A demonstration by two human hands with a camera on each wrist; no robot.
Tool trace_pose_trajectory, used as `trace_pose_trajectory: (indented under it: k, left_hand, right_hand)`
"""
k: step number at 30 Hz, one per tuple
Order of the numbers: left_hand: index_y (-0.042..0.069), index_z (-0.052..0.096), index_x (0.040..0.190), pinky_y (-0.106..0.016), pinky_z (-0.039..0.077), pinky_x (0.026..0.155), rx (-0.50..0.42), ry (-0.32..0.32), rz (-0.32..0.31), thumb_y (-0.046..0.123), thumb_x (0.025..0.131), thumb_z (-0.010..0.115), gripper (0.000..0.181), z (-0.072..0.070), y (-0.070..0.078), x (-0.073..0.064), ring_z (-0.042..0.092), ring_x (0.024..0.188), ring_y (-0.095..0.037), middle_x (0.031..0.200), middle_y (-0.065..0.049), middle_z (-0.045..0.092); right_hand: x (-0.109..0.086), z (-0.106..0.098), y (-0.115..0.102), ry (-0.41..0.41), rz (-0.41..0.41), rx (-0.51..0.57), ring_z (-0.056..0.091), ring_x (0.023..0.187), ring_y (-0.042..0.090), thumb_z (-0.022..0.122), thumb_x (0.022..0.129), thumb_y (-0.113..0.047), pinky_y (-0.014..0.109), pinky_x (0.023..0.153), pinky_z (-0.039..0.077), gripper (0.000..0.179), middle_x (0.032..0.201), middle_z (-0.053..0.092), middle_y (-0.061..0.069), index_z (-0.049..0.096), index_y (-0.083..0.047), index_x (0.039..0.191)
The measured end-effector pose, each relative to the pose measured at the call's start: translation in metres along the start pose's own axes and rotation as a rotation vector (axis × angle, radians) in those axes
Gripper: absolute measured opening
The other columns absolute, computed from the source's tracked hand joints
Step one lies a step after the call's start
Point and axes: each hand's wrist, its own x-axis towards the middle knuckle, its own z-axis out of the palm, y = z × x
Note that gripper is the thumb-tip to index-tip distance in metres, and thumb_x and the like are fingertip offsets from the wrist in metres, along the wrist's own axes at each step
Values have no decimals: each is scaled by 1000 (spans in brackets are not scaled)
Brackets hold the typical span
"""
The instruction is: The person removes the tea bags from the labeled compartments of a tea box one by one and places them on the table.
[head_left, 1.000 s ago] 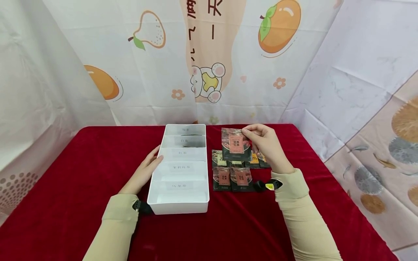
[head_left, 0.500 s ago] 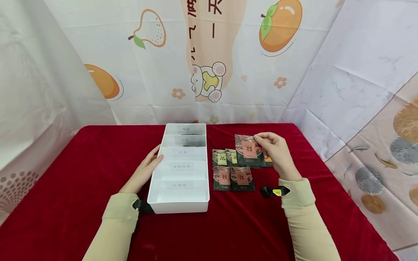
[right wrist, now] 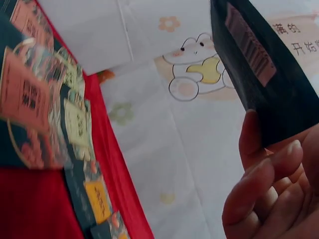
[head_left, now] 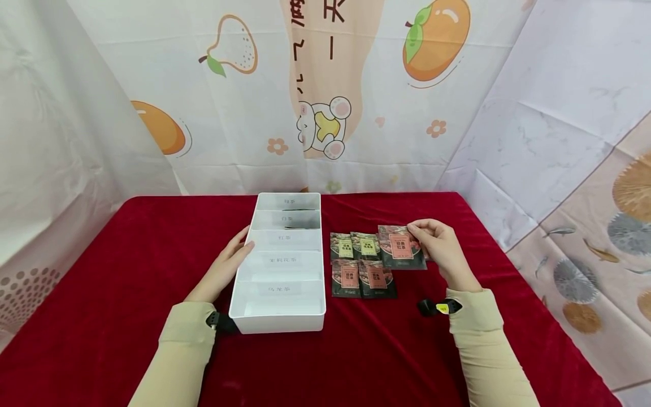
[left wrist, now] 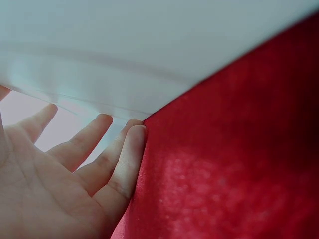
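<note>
In the head view my right hand (head_left: 441,249) pinches a tea sachet (head_left: 402,247) with a red label by its upper right corner. The right wrist view shows the dark back of this sachet (right wrist: 269,74), with a barcode. It overlaps the right end of the far row of sachets in the head view. My left hand (head_left: 227,264) rests against the left side of a long white divided box (head_left: 280,324); in the left wrist view its fingers (left wrist: 84,142) lie fairly straight along the wall. Dark edges of sachets (head_left: 300,227) show in the second compartment from the back.
Two red-labelled sachets (head_left: 346,278) lie in the near row right of the box. Behind them are green-labelled sachets (head_left: 365,245), and yellow-labelled ones (right wrist: 97,199) show in the right wrist view. A red cloth (head_left: 376,350) covers the table; a printed curtain (head_left: 386,141) hangs behind.
My right hand has moved right and toward me with the red-labelled sachet, uncovering the green-labelled sachets. The left hand and the box have stayed in place.
</note>
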Motion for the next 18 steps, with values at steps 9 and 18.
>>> trace_pose_trajectory:
  k: [9, 18]
  left_hand:
    - [34, 17, 159, -32, 48, 89, 5, -11, -7, 50, 102, 45, 65, 0, 2, 1, 57, 117, -32, 149, -20, 41]
    - [33, 17, 159, -31, 47, 88, 8, -1, -13, 49, 103, 45, 66, -1, 2, -3, 57, 117, -32, 149, -21, 41]
  right_hand:
    - [0, -14, 17, -48, 20, -89, 42, 47, 7, 63, 98, -26, 27, 48, 44, 25, 66, 62, -16, 64, -2, 107]
    - [2, -25, 34, -138, 36, -131, 44, 47, 9, 60, 100, -23, 28, 51, 44, 31, 72, 67, -17, 62, 5, 112]
